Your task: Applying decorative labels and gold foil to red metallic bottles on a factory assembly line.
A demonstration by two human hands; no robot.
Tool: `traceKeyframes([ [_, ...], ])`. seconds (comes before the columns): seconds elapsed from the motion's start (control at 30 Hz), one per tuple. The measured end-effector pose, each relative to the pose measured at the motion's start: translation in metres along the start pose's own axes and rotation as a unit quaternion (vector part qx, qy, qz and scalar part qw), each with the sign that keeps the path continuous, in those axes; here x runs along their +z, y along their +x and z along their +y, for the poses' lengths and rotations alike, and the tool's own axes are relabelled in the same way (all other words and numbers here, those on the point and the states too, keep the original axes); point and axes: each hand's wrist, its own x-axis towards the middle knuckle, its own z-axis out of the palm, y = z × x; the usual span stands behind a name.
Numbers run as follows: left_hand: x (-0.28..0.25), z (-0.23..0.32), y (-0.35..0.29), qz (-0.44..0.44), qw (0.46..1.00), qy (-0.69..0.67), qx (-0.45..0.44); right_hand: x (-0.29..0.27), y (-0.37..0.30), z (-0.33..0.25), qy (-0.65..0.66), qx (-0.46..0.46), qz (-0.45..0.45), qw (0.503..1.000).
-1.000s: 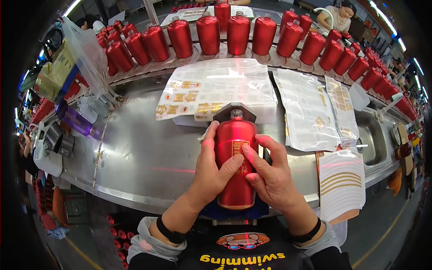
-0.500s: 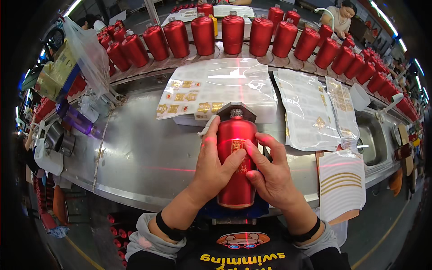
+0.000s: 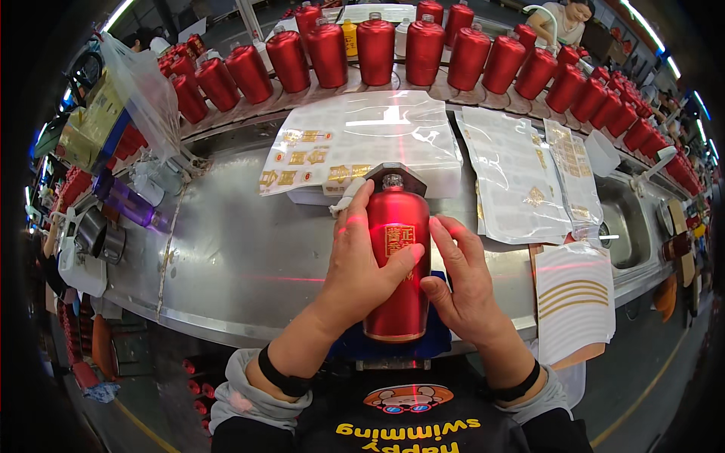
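Note:
A glossy red bottle (image 3: 396,294) lies at the front edge of the bench, its clear neck pointing away from me against a dark angular holder (image 3: 414,181). Gold lettering decals show on its front. My left hand (image 3: 362,260) grips the bottle's left side, with the thumb laid across the decals. White cloth or tissue (image 3: 349,198) sits by the left fingertips. At the bottle's right side, my right hand (image 3: 468,283) is open, fingers stretched out and thumb apart. Whether its fingertips touch the bottle, I cannot tell. Blue material (image 3: 438,332) shows under the bottle.
Decal sheets (image 3: 310,147) lie on a white block behind the bottle. More sheets (image 3: 513,181) and a stack of white strips with gold arcs (image 3: 574,302) are at right, near a sink (image 3: 627,226). Several red bottles (image 3: 375,53) line the conveyor. A purple bottle (image 3: 128,200) lies left.
My right hand has drawn back from the bottle's front to its right side, uncovering more gold lettering. My left hand still grips the bottle. The conveyor bottles have shifted.

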Motion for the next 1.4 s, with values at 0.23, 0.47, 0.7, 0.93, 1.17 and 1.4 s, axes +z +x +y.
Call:
traceKeyframes([
  [0.23,-0.004,-0.012,0.001,-0.019,0.977,-0.206,-0.055,0.001,0.003,-0.001,0.004,-0.010,-0.015,1.000],
  [0.47,-0.010,-0.019,-0.004,-0.030,0.966,-0.253,-0.038,-0.004,0.004,0.001,-0.023,-0.028,-0.011,0.999],
  [0.7,-0.010,-0.017,-0.012,-0.042,0.964,-0.257,-0.056,-0.011,0.002,0.002,0.018,0.027,0.034,0.999],
  [0.93,-0.007,-0.019,-0.012,-0.048,0.967,-0.247,-0.044,-0.039,0.095,-0.020,-0.048,-0.040,-0.215,0.975],
  [1.17,-0.015,-0.024,-0.037,-0.061,0.975,-0.208,-0.042,-0.021,0.115,-0.005,-0.010,-0.117,-0.249,0.961],
  [1.4,-0.034,-0.006,-0.037,-0.048,0.973,0.091,0.205,-0.041,0.045,-0.017,0.027,-0.206,-0.032,0.978],
])
